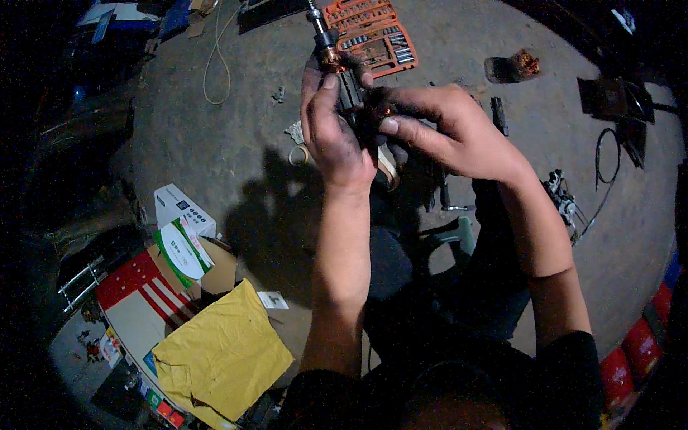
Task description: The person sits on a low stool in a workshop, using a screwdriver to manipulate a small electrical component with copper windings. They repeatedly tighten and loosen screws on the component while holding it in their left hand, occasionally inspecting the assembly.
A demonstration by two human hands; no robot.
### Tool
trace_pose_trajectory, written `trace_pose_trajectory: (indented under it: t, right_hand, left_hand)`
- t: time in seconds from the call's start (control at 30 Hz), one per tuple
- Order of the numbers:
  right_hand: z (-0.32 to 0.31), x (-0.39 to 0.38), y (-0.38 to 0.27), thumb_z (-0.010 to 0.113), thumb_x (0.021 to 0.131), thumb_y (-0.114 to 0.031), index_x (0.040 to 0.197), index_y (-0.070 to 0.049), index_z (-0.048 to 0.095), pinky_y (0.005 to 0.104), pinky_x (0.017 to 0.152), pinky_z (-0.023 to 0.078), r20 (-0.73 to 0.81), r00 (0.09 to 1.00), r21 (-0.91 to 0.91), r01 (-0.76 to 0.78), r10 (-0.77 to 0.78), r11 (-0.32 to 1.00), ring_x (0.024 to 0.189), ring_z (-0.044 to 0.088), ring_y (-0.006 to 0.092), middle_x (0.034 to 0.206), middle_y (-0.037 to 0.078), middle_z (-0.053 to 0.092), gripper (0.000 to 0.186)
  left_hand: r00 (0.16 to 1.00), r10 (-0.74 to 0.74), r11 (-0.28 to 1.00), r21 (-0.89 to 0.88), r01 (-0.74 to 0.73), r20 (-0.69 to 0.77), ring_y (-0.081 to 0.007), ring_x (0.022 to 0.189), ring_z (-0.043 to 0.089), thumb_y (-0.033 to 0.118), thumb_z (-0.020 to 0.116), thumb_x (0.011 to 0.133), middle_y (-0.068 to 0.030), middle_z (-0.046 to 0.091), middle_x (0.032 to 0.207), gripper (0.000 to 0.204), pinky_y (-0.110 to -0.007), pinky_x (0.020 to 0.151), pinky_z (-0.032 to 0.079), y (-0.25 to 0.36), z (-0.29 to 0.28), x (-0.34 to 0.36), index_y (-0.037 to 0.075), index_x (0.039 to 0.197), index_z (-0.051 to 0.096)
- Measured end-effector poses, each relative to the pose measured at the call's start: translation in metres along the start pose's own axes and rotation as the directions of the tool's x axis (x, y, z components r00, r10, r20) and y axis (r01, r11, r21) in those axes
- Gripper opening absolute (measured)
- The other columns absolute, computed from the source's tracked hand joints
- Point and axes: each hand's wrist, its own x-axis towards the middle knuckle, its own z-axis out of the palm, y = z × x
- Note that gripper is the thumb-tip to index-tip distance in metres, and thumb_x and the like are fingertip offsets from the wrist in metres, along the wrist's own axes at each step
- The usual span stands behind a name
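Note:
My left hand (333,125) is wrapped round a motor armature (349,87), held tilted above the floor. Its metal shaft end (318,21) points up and away, and copper windings (331,59) show beside the left fingertips. Dark grime covers the fingers of both hands. My right hand (448,129) pinches at the armature's near end, thumb and forefinger close together. A small orange glint of copper shows between those fingertips; the dark end there is partly hidden by them.
An orange socket-set case (390,68) lies unfolded beyond my hands. Copper scraps (527,63) sit farther right. A roll of tape (298,155) lies by my left wrist. At lower left are a yellow bag (226,351) and a white box (183,208). A green stool (459,233) stands near my legs.

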Motion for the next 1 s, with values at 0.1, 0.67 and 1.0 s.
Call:
trace_pose_trajectory:
  t: [0.1, 0.67, 1.0]
  right_hand:
    - [-0.001, 0.001, 0.002, 0.059, 0.083, -0.02, 0.086, 0.002, 0.059, 0.0347, 0.057, 0.043, 0.006, 1.0, 0.012, -0.026, 0.026, 1.0, 0.061, 0.055, 0.0276, 0.07, 0.018, 0.056, 0.022]
    - [0.005, 0.005, 0.019, 0.053, 0.086, -0.016, 0.095, 0.004, 0.053, 0.0402, 0.062, 0.042, 0.011, 1.0, -0.074, -0.003, 0.004, 0.997, 0.07, 0.054, 0.0365, 0.074, 0.022, 0.056, 0.022]
    - [-0.01, 0.001, 0.042, 0.054, 0.086, -0.011, 0.117, 0.002, 0.049, 0.032, 0.085, 0.043, 0.12, 0.991, -0.153, 0.072, -0.054, 0.986, 0.097, 0.056, 0.0198, 0.104, 0.016, 0.06, 0.033]
  left_hand:
    - [0.998, 0.063, 0.997, 0.048, -0.063, -0.01, -0.0161, 0.08, 0.053, 0.023, 0.047, 0.086, -0.0064, 0.055, 0.09, 0.028, -0.028, 0.069, 0.047, 0.003, 0.005, 0.0, 0.004, 0.105, 0.051]
    - [0.985, 0.078, 0.997, 0.016, -0.077, -0.155, -0.0159, 0.075, 0.058, 0.016, 0.052, 0.084, -0.0052, 0.059, 0.088, 0.021, -0.027, 0.061, 0.05, -0.006, 0.004, 0.01, 0.004, 0.102, 0.054]
    - [0.999, -0.051, 0.998, -0.048, 0.051, -0.005, -0.0097, 0.069, 0.053, 0.016, 0.05, 0.085, -0.0008, 0.055, 0.082, 0.018, -0.025, 0.065, 0.047, -0.02, -0.009, 0.027, 0.007, 0.101, 0.055]
